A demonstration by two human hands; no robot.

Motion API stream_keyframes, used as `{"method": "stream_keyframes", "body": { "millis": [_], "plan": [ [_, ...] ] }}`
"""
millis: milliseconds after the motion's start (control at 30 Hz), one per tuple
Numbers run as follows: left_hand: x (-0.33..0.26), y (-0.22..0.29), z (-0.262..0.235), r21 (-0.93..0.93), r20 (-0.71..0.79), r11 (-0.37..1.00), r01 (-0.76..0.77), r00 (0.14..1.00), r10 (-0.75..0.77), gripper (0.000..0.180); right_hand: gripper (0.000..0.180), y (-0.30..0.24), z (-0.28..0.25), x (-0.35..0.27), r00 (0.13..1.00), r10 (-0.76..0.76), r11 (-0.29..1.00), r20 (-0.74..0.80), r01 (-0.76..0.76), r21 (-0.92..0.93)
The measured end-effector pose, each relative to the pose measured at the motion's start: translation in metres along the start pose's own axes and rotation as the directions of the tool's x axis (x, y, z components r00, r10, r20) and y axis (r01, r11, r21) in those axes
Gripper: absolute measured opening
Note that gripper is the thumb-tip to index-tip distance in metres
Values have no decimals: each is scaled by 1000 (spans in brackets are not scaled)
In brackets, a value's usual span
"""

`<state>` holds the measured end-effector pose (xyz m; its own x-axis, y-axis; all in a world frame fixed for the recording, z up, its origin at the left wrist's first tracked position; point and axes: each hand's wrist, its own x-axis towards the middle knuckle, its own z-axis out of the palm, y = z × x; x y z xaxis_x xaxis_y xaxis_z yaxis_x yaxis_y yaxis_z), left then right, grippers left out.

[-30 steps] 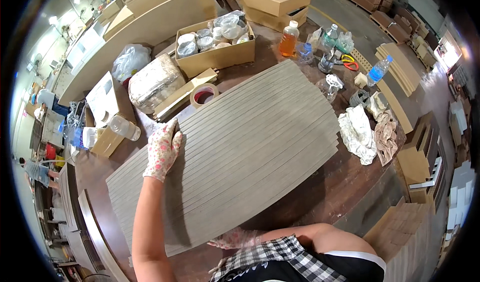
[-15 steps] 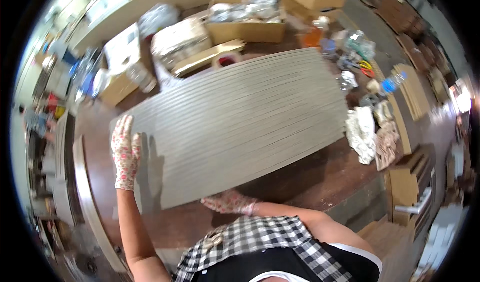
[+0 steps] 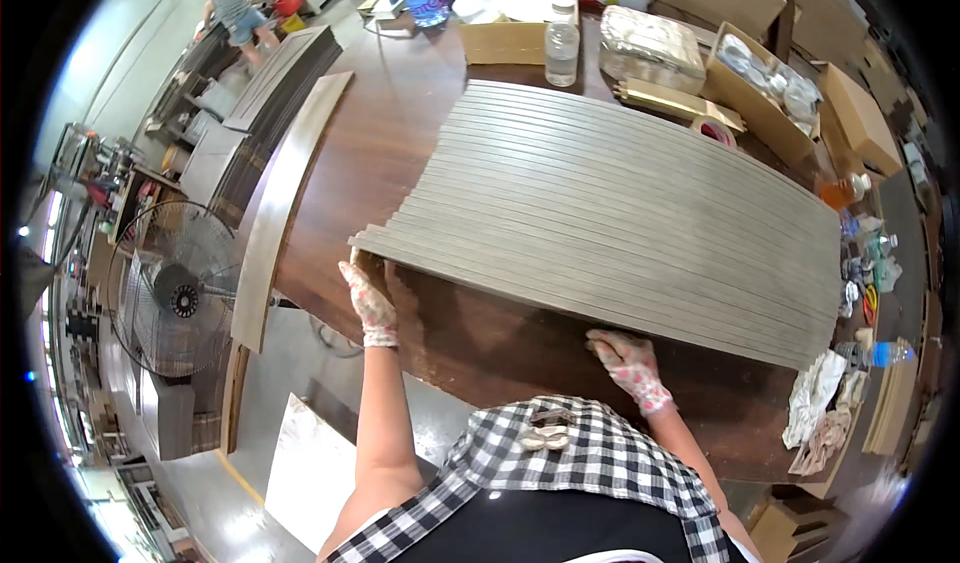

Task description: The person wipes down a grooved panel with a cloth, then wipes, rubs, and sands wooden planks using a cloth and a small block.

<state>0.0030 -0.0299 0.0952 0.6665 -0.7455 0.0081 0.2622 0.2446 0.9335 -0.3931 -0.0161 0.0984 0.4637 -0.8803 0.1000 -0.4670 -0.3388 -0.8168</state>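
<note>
Grey wood-grain strips (image 3: 610,213) lie side by side in a wide row on a dark brown table (image 3: 460,348). Their left ends are staggered, and the nearest strip juts furthest left. My left hand (image 3: 370,308), in a floral glove, is at that jutting end, fingers extended up against it. My right hand (image 3: 632,368), in a matching glove, is just in front of the row's near edge, its fingers loosely bent and pointing left. Nothing shows in its grasp, and whether it touches the edge is unclear.
A standing fan (image 3: 180,298) and a long loose board (image 3: 290,203) are on the left. Behind the strips are a clear bottle (image 3: 562,51), a wrapped bundle (image 3: 652,48), a tape roll (image 3: 714,133) and an open carton (image 3: 765,93). White cloth (image 3: 812,398) lies at right.
The view has swung left, bringing in the fan. My left hand has gone from the row's left end to its near-left corner. My right hand has shifted along the near edge.
</note>
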Motion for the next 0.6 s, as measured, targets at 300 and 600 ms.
{"method": "stream_keyframes", "body": {
  "millis": [300, 600],
  "plan": [
    [45, 7, 12, -219, 61, 967, 130, 991, -119, 73, 31, 39, -119, -122, 434, 315, 942, -844, -253, 221],
    [27, -2, 33, -59, 129, 994, 90, 988, -82, 73, 56, 98, -229, -144, 128, 492, 870, -861, -48, 491]
  ]
}}
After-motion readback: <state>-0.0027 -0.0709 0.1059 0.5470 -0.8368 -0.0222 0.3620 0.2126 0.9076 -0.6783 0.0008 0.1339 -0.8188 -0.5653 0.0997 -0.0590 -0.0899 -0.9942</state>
